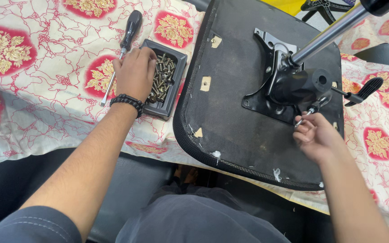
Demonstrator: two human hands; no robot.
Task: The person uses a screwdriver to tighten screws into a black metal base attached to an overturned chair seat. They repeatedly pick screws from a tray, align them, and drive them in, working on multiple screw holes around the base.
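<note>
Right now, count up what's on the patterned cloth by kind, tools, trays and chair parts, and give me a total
Screwdrivers: 1, the black-handled screwdriver beside the left hand
Trays: 1, the dark screw tray that the left hand reaches into; its loose screws are too many to count
Chair seats: 1, the upturned chair seat with its black mechanism, which the right hand touches
Total: 3

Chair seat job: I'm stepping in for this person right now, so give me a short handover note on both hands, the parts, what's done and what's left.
Left hand: fingers reaching into the dark screw tray, on the loose screws; whether one is pinched is hidden.
Right hand: holding a small metal tool at the mechanism plate.
Upturned chair seat lies on the floral cloth, gas cylinder sticking up. Screwdriver lies beside the tray.
Done: plate sits on seat.
Left: fastening appears unfinished; several screw holes look empty.
</note>
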